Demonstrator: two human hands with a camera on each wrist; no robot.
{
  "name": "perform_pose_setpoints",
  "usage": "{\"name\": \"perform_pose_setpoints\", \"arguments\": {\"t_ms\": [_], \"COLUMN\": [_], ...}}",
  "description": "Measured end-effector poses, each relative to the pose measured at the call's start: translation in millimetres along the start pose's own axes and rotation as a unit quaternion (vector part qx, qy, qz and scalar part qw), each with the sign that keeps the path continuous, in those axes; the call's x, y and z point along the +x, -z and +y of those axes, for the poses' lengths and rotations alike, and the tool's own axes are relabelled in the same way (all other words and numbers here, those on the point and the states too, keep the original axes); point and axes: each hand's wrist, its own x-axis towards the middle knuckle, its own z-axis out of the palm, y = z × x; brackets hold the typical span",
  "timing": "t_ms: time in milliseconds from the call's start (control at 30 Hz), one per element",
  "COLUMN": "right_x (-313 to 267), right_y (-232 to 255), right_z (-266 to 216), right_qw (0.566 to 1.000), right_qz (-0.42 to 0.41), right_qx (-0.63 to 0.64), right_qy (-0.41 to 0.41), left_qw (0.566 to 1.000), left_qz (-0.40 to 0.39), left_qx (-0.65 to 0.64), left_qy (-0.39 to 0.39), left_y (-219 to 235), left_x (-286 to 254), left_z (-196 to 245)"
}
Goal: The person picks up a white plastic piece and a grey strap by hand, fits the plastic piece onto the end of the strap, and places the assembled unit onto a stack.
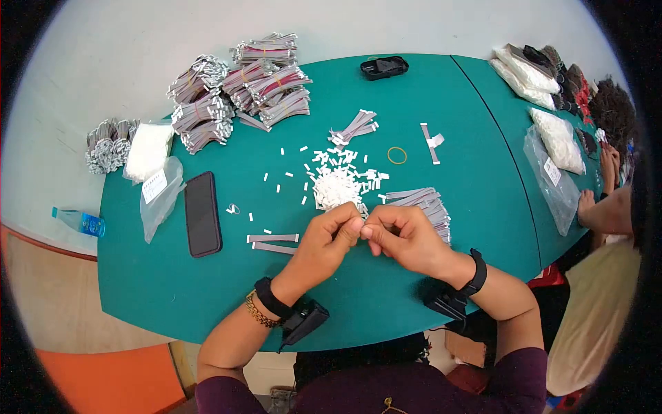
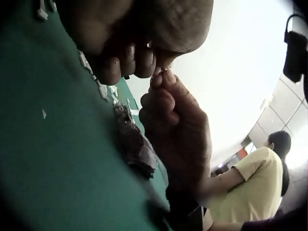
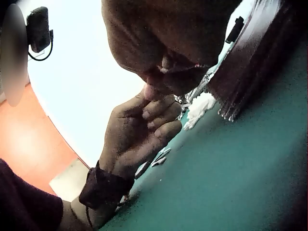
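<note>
My left hand (image 1: 324,238) and right hand (image 1: 407,238) meet at their fingertips over the near side of a heap of small white plastic pieces (image 1: 336,188). Thumbs and forefingers of both hands pinch at the same spot. A tiny white piece (image 2: 163,70) shows between them in the left wrist view, mostly hidden by the fingers. Beside the right hand lies a stack of grey flat ribbon cables (image 1: 431,207) with white ends. Two single ribbon cables (image 1: 274,238) lie just left of the left hand.
A black phone (image 1: 203,214) and a bag of white pieces (image 1: 148,152) lie at left. Bundled cables (image 1: 276,86) are piled behind. Farther off are a small cable bundle (image 1: 355,129), a rubber band (image 1: 396,155) and a black pouch (image 1: 384,67). Another person (image 2: 255,183) sits at the right.
</note>
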Motion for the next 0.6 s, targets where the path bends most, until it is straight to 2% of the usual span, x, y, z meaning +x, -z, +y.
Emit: {"name": "perform_pose_setpoints", "arguments": {"t_ms": [67,167,467,600], "right_x": [3.3,5.1,4.5,5.0], "right_y": [2.2,7.4,12.8,10.9], "right_z": [-0.2,-5.5,-4.7,-2.7], "right_qw": [1.0,0.998,0.996,0.997], "right_qz": [-0.007,-0.035,-0.063,-0.072], "right_qx": [0.007,0.044,0.049,0.024], "right_qy": [-0.005,-0.035,-0.026,-0.007], "left_qw": [0.997,0.997,0.996,1.0], "left_qz": [-0.023,-0.016,-0.034,-0.019], "left_qx": [-0.068,-0.069,-0.05,-0.003], "left_qy": [0.041,0.036,0.064,-0.004], "left_y": [4.9,7.4,15.4,9.2], "left_x": [1.9,3.5,3.2,4.2], "left_z": [4.8,6.5,8.4,14.4]}}
